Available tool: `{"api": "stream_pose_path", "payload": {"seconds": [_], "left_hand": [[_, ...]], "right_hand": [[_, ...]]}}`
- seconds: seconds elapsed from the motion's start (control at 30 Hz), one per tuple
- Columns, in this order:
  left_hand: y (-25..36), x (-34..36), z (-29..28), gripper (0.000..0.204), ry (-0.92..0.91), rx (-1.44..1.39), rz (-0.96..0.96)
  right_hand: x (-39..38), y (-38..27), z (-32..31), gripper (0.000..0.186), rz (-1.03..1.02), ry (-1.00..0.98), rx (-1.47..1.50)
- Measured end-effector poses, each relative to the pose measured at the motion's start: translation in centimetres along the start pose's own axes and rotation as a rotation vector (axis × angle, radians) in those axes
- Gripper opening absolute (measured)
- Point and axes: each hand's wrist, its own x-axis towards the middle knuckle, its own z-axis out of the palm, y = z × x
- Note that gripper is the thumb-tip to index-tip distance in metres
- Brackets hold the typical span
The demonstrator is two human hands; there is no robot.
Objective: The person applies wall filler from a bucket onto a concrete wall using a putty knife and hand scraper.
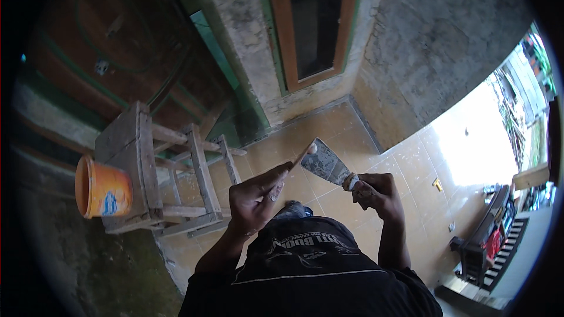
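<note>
My right hand [379,195] is closed round the handle of a putty knife [326,164], held up in front of my body. Its wide metal blade is smeared with grey and points up and to the left. My left hand [257,198], with whitish smears on it, is closed on a thin tan strip [302,156] seen almost edge-on; its exact kind is unclear. The strip's far end meets the blade's upper corner, where a small white dab [312,148] shows. My left fingers partly hide the strip's near end.
At left an orange bucket [103,188] stands on a wooden stand [141,164] with rungs. Beyond are a framed window [317,20] and bare plaster walls [435,41]. A dark bench [484,238] is at right. A small yellow object [437,185] lies on the tiled floor [346,205].
</note>
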Motion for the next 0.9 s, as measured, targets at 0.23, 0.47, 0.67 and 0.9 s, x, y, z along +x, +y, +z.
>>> {"api": "stream_pose_path", "payload": {"seconds": [0.23,0.47,0.67,0.9], "left_hand": [[-3.4,4.5,1.0,0.018,-0.088,-0.104,-0.312],[-6.9,13.7,2.9,0.016,-0.193,-0.770,-0.755],[-10.7,22.7,4.0,0.015,-0.291,-0.958,-0.771],[-16.1,32.2,4.6,0.006,-0.304,-1.120,-0.820]], "right_hand": [[1.3,-0.8,-3.9,0.027,0.009,0.079,0.040],[8.7,0.7,-4.9,0.046,-0.531,0.496,-0.618],[16.4,0.7,-9.6,0.035,-0.774,0.529,-0.846],[23.3,1.0,-13.1,0.035,-0.551,0.590,-0.764]]}}
